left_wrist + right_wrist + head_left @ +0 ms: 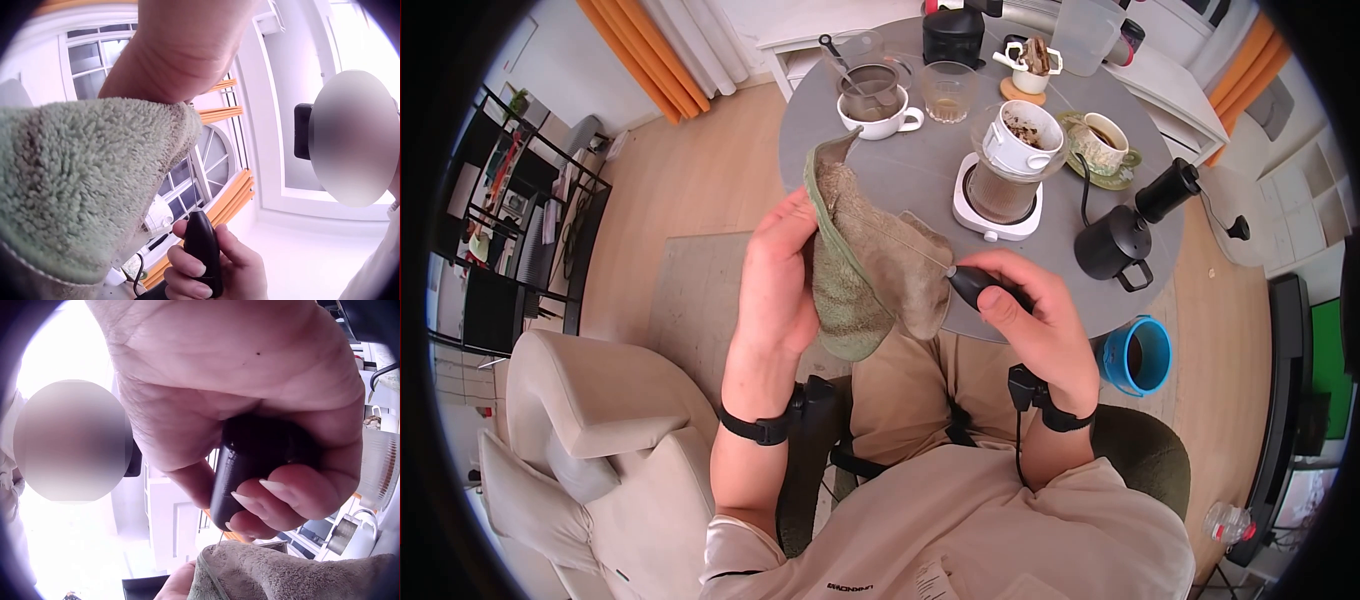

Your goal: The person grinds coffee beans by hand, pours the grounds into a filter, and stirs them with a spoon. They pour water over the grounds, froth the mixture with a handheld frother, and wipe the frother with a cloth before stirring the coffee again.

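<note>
My left hand grips a green-and-brown cloth above my lap, its fingers partly hidden behind the fabric. The cloth is fuzzy and stained, folded over with a drooping top corner. In my right hand is a black milk frother, its handle wrapped by the fingers and thumb. A thin metal shaft rises from the handle's tip toward the cloth in the left wrist view. The right wrist view has the cloth right at that tip. The frother's far end is hidden.
On the round grey table stand a white cup with a strainer, a glass, a white dripper over a carafe on a scale, a green-saucered cup, and a black pitcher. A blue bucket sits at the right.
</note>
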{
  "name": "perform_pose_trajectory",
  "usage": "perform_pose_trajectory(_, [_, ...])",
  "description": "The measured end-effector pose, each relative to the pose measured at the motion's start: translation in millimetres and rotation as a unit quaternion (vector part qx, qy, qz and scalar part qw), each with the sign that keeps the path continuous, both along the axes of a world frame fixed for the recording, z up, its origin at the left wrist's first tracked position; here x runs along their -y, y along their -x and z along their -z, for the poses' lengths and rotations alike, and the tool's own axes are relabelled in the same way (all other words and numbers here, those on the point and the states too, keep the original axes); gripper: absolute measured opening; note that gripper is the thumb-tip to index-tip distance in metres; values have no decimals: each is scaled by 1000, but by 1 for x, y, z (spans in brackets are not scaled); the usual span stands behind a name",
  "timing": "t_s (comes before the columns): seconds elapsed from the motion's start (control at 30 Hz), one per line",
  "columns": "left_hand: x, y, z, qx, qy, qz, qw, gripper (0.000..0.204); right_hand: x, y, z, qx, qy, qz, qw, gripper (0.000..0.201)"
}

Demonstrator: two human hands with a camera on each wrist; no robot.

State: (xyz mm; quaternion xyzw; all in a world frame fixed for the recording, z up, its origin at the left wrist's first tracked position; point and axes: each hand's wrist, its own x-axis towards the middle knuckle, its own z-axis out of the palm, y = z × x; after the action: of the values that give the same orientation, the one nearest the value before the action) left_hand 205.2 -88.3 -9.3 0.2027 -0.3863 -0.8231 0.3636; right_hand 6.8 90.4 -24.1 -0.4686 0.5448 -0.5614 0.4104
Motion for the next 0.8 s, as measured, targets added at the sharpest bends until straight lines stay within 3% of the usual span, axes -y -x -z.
perform_pose_trajectory(0.23, [0,2,3,-18,7,-1,1000,26,-2,3,0,58,-23,-24,998,31])
perform_pose_trajectory(0.8, [3,4,11,-68,-8,16,998,28,-3,4,-3,52,-39,-31,997,34])
